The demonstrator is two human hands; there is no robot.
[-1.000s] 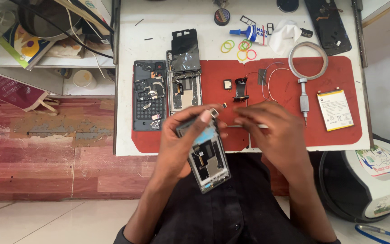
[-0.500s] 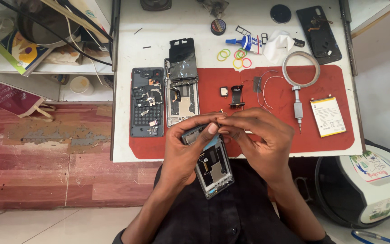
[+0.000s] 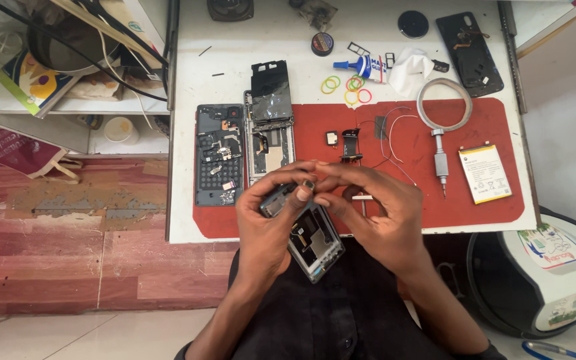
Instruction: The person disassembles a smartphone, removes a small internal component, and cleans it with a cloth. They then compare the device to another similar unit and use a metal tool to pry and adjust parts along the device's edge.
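Over the lap, just off the red mat (image 3: 488, 207), left hand (image 3: 268, 227) gripping opened phone (image 3: 308, 240), right hand (image 3: 375, 213) pinching at its top — light, stiff, probably fragile, best held by edges.

This is a small phone-repair workshop, seen over a white workbench (image 3: 188, 220) with a red work mat (image 3: 501, 193) laid across it. On the mat's left lie an opened phone body (image 3: 216, 163) and a second stripped frame (image 3: 271, 130), with small loose parts at mid-mat. To the right sit a screwdriver (image 3: 440, 163), a roll of tape (image 3: 444, 103) and a flat phone battery (image 3: 487, 173). Farther back are a glue tube (image 3: 361, 66), coloured rubber bands (image 3: 346, 89) and a dark back cover (image 3: 469, 44). A cluttered shelf (image 3: 68, 100) with cables stands at the left, above a worn reddish floor (image 3: 68, 247).
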